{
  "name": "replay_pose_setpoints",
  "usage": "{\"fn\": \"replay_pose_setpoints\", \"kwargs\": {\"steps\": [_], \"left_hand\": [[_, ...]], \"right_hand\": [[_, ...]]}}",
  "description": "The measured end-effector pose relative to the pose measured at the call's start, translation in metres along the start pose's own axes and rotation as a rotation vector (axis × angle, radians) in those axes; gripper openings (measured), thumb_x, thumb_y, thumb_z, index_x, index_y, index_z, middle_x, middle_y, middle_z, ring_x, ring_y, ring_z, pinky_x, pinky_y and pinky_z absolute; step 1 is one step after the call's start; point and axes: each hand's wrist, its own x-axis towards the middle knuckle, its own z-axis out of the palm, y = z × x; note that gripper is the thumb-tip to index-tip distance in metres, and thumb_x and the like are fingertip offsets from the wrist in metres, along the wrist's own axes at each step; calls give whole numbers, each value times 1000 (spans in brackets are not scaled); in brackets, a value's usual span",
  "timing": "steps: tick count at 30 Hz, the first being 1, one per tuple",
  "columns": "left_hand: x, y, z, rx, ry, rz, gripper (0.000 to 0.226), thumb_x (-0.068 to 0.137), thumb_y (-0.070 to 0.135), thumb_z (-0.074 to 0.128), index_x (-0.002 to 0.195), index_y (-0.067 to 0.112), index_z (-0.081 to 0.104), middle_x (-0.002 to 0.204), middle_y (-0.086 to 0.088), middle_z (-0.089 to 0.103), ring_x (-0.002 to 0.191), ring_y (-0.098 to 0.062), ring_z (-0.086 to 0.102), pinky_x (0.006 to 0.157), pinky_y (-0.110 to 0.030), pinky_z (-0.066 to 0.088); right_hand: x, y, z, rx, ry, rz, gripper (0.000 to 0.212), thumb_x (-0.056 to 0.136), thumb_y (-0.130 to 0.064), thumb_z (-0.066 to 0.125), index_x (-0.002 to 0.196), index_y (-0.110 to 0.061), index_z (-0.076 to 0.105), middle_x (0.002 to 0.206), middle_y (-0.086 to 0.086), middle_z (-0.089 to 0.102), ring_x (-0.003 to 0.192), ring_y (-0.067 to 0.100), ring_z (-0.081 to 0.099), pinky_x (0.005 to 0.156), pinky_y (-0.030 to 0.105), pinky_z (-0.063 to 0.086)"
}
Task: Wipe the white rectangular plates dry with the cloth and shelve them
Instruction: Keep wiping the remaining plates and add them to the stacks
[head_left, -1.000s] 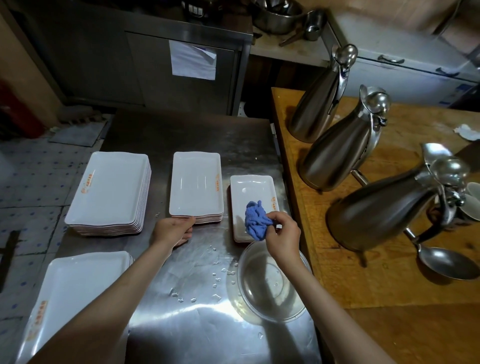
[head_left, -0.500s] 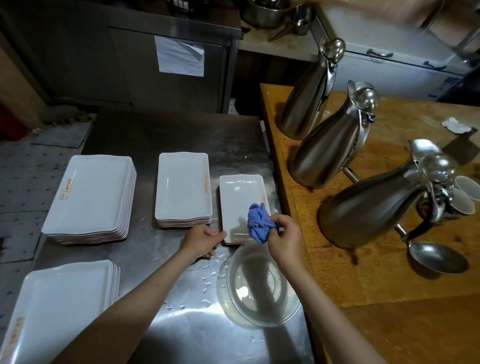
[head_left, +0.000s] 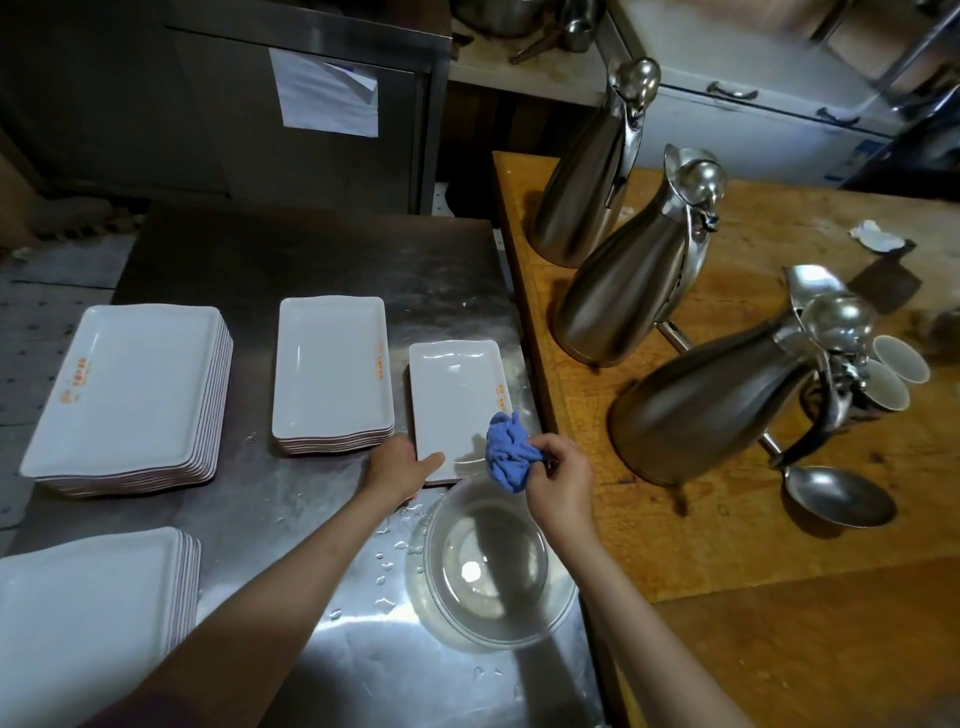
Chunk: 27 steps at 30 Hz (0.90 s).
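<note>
Left hand pinches the near edge of the single white rectangular plate, right hand clutches the bunched blue cloth; tilt the plate up, then wipe both faces firmly

Left hand grips the single white plate's near edge; right hand pinches the blue cloth.

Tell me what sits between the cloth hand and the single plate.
Nothing visible. The right hand holds the blue cloth at the single plate's near corner; the left hand grips its near edge.
</note>
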Motion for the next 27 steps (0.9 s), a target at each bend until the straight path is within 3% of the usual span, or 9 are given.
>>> {"fn": "replay_pose_setpoints", "kwargs": {"steps": [3, 6, 11, 15, 17, 27], "left_hand": [[0, -2, 4, -59, 26, 4, 38, 84, 31, 68, 65, 16, 39, 68, -4, 53, 84, -33, 61, 62, -30, 33], [2, -6, 6, -81, 7, -2, 27, 87, 29, 64, 79, 14, 44, 84, -15, 64, 88, -37, 62, 67, -34, 42], [-2, -10, 6, -131, 9, 4, 21, 89, 27, 61, 85, 15, 44, 84, -17, 65, 76, -38, 64, 67, -40, 52], [-11, -5, 7, -189, -2, -4, 17, 94, 20, 54, 103, 11, 42, 82, -13, 58, 45, -20, 55, 38, -25, 40], [-12, -4, 8, -231, 13, 5, 16, 96, 17, 51, 107, 13, 40, 87, -15, 57, 42, -16, 54, 32, -23, 37], [-21, -1, 7, -346, 23, 20, 12, 97, 12, 43, 109, 12, 39, 80, -18, 59, 30, -9, 49, 35, -22, 40]], "right_hand": [[1, 4, 0, -2, -5, 4, 34, 75, 14, 49, 81, -16, 65, 88, 1, 63, 85, 15, 59, 76, 31, 51], [2, 9, 1, -1, 5, 20, 35, 75, 12, 50, 80, -19, 65, 88, 2, 65, 85, 16, 61, 75, 35, 53], [3, 8, 0, 9, 18, 56, 36, 77, 13, 51, 82, -20, 64, 93, 3, 64, 88, 15, 59, 77, 30, 52], [5, 8, -2, 19, 15, 69, 35, 77, 14, 50, 84, -17, 64, 94, 4, 64, 89, 16, 59, 77, 27, 51], [4, 9, -2, 21, 13, 73, 35, 77, 14, 51, 84, -18, 64, 94, 4, 64, 89, 16, 60, 76, 28, 52], [3, 13, -1, -8, -7, 100, 35, 78, 12, 52, 85, -19, 65, 93, 2, 65, 89, 15, 61, 80, 39, 55]]}}
